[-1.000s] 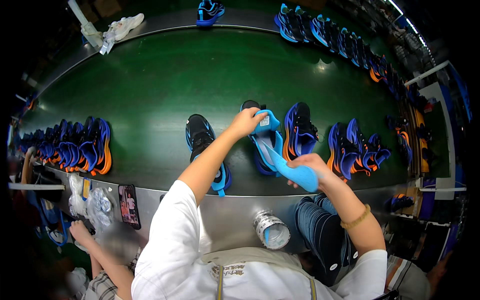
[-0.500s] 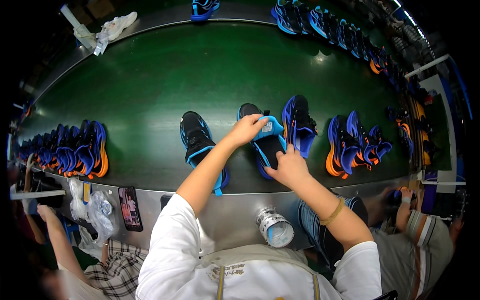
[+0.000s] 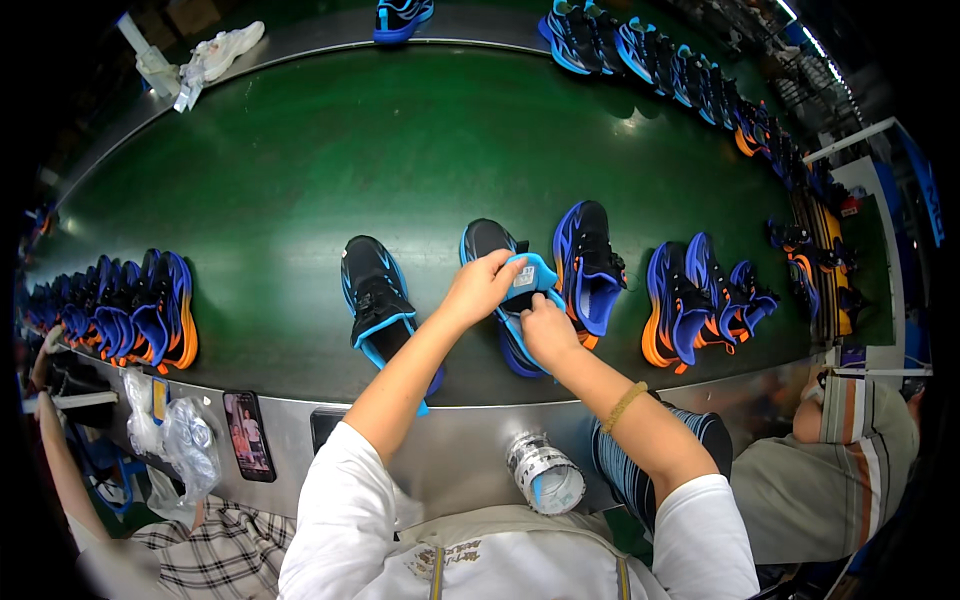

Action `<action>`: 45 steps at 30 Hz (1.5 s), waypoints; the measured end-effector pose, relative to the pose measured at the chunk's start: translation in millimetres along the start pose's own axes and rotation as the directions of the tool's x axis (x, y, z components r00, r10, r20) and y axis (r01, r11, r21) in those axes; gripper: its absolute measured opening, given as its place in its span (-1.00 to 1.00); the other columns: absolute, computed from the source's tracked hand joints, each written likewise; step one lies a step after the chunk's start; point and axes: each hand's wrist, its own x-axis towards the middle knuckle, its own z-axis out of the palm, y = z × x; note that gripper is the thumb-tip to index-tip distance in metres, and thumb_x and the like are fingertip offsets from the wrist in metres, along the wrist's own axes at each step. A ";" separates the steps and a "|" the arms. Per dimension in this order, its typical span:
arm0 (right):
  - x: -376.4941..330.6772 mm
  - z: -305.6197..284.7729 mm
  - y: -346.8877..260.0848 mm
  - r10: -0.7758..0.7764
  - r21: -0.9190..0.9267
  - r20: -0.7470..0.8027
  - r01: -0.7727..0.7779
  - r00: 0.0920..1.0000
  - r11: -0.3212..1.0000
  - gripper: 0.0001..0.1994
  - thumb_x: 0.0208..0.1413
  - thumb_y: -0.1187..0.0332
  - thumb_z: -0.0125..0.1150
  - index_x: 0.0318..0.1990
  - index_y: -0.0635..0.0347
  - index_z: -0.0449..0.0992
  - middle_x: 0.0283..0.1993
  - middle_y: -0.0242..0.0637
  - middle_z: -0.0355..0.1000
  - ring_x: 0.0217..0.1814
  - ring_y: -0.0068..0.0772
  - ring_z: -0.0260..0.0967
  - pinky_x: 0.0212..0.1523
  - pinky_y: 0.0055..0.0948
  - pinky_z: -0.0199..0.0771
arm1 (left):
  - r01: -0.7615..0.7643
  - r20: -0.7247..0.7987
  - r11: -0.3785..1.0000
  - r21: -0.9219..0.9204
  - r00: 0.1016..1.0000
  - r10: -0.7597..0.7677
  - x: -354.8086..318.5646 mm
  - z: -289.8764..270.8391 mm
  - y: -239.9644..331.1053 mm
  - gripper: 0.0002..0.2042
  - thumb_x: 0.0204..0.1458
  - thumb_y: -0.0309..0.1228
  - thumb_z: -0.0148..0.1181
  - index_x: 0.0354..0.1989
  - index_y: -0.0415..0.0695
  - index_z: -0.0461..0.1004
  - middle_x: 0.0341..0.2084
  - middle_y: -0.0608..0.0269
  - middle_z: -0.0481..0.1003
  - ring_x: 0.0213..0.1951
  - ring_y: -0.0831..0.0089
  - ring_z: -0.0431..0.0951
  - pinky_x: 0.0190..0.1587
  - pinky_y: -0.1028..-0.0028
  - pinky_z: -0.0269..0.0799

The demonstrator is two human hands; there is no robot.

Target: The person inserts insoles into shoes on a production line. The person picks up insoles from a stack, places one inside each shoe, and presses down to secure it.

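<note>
Both hands, left hand [image 3: 483, 287] and right hand [image 3: 547, 330], now pinch the blue insole [image 3: 528, 279] inside the black shoe [image 3: 497, 270] (lots of bare green belt [image 3: 400, 160] beyond); earlier the right held it out.

Green conveyor belt [image 3: 300, 170] — perhaps steel-rimmed

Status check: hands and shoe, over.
Left hand and right hand both on the blue insole, at the opening of the black shoe. Neighbouring shoes close either side, none blocking.

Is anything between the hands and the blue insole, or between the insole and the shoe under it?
Nothing visible. Both the left hand and right hand already touch the blue insole, which sits at the opening of the black shoe.
</note>
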 end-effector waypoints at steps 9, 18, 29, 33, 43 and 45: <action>24.6 -21.8 -4.6 -0.106 -0.095 0.545 0.187 0.832 0.978 -0.77 -0.07 0.41 -0.02 -0.29 0.33 0.49 -0.10 0.08 0.29 -0.10 -0.12 0.31 -0.12 -0.34 0.35 | 0.014 -0.029 1.000 -0.014 0.999 -0.014 -5.5 -6.1 -9.6 -0.72 0.07 -0.24 -0.04 -0.30 -0.24 0.42 -0.57 0.28 0.40 -0.45 0.57 0.34 -0.37 0.55 0.28; 41.9 -11.7 -4.3 -0.238 -0.130 0.656 0.417 0.716 0.899 -0.81 -0.23 0.42 0.10 -0.39 0.26 0.52 -0.21 -0.08 0.41 -0.12 -0.20 0.37 -0.17 -0.40 0.39 | -0.149 -0.203 0.965 0.217 0.960 0.193 -3.8 -2.2 -10.2 -0.73 0.02 -0.27 0.00 -0.20 -0.21 0.36 -0.36 0.06 0.37 -0.28 0.11 0.43 -0.29 0.37 0.34; -67.0 -62.8 -1.0 -0.206 0.280 0.027 0.190 0.978 0.941 -0.85 -0.11 0.41 0.03 -0.40 0.30 0.43 -0.31 -0.16 0.34 -0.25 -0.27 0.28 -0.19 -0.33 0.25 | -0.638 0.598 -0.123 0.760 0.613 0.517 -6.7 -15.5 21.7 -0.88 -0.21 -0.34 0.01 -0.50 -0.01 0.46 -0.46 0.44 0.31 -0.30 0.49 0.30 -0.34 0.53 0.17; -94.8 -48.8 -6.1 -0.213 0.324 -0.148 0.251 0.966 0.912 -0.77 -0.20 0.51 0.07 -0.30 0.42 0.39 -0.18 -0.08 0.31 -0.22 -0.19 0.31 -0.18 -0.33 0.34 | -0.748 0.735 -0.132 0.650 0.576 0.356 -28.0 -31.9 39.4 -0.90 -0.22 -0.35 0.01 -0.57 -0.02 0.46 -0.49 0.43 0.31 -0.33 0.50 0.30 -0.35 0.53 0.16; -73.2 -47.5 15.7 -0.309 0.178 -0.155 0.334 0.938 0.926 -0.81 -0.25 0.43 0.03 -0.46 0.38 0.45 -0.24 -0.06 0.29 -0.17 -0.18 0.23 -0.11 -0.39 0.27 | -0.780 0.783 -0.081 0.620 0.622 0.008 -32.3 27.5 48.9 -0.90 -0.30 -0.38 0.03 -0.64 -0.11 0.44 -0.58 0.26 0.37 -0.47 0.42 0.36 -0.45 0.47 0.21; -71.2 -48.9 20.9 -0.379 0.134 -0.143 0.397 0.915 0.908 -0.82 -0.24 0.43 0.03 -0.47 0.36 0.45 -0.25 -0.06 0.30 -0.17 -0.17 0.23 -0.10 -0.39 0.26 | -0.791 0.787 -0.204 0.578 0.605 -0.118 -19.0 31.0 41.2 -0.88 -0.27 -0.39 0.03 -0.61 -0.11 0.48 -0.53 0.24 0.41 -0.43 0.40 0.40 -0.42 0.47 0.25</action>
